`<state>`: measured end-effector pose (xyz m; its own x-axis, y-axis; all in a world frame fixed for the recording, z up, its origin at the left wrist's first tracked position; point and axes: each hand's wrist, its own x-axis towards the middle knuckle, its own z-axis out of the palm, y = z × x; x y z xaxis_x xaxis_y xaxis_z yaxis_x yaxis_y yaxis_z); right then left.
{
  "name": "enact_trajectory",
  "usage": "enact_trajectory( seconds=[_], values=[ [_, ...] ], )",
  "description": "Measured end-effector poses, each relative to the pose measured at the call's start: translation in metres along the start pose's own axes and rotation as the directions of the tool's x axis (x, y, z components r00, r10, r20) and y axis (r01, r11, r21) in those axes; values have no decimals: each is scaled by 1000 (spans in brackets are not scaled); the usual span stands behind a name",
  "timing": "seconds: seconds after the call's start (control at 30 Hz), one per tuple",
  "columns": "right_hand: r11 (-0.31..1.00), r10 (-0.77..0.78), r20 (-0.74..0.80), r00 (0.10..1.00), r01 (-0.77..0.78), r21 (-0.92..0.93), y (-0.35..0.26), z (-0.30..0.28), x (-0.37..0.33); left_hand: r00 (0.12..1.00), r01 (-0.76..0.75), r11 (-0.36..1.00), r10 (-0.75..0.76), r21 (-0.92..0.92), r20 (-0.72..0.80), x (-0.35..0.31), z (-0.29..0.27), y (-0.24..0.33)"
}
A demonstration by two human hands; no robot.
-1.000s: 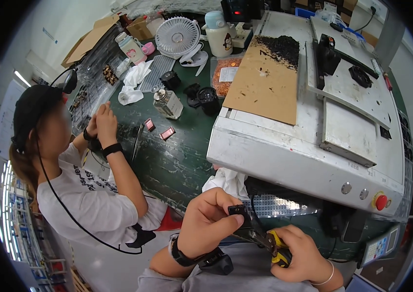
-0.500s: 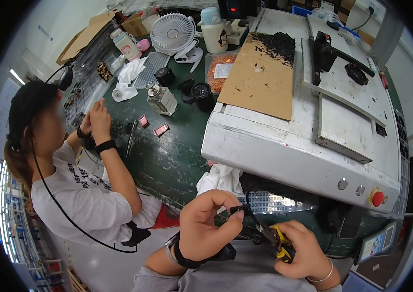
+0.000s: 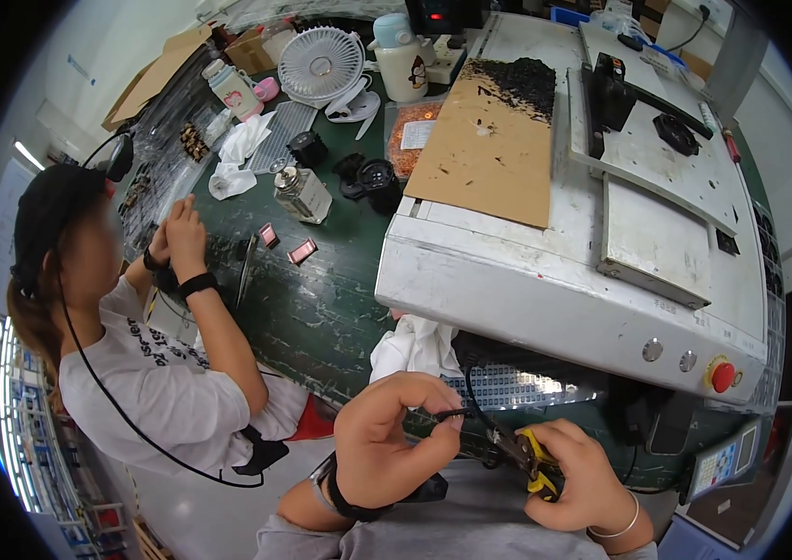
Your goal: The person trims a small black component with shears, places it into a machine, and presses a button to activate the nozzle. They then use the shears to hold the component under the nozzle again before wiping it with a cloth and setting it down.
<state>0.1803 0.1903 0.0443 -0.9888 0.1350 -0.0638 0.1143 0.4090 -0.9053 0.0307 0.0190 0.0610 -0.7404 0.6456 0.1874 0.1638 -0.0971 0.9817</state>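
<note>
My left hand is closed in a pinch on a small black part, held out between thumb and fingertips; its exact kind is too small to make out. Yellow-and-black pliers are gripped in my right hand, with their dark jaws pointing up and left toward the black part. A small gap seems to lie between the jaws and the part. Behind my hands, a white cloth lies at the table's edge beside a tray of small parts.
A white machine with a red button fills the right side; brown cardboard on it carries black scraps. A co-worker sits at the left. On the green table stand a fan, a glass bottle and two pink pieces.
The black part has turned in my left fingers and now shows a thinner side. My left hand has shifted slightly left; the pliers have stayed nearly in place. The view has moved a little.
</note>
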Motion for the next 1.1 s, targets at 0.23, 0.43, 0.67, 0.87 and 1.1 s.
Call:
enact_trajectory(
  seconds=[0.23,0.43,0.67,0.87,1.1],
  values=[
    [896,36,-97,995,-75,-438,4,-18,-8,998,-64,996,65,-67,8,27,-4,20],
    [903,-244,-129,961,177,-392,-35,-51,-42,993,40,993,-27,-114,115,160,6,48],
    [808,-214,-199,956,59,-587,-13,-58,-31,967,251,949,-236,-193,99,304,19,26],
    [760,-196,-162,967,45,-649,10,-55,-25,986,153,977,-161,-146,-45,358,52,4],
    [786,-259,-104,960,147,-600,34,-61,-18,989,-55,998,60,38,-135,370,57,-10]
  ],
)
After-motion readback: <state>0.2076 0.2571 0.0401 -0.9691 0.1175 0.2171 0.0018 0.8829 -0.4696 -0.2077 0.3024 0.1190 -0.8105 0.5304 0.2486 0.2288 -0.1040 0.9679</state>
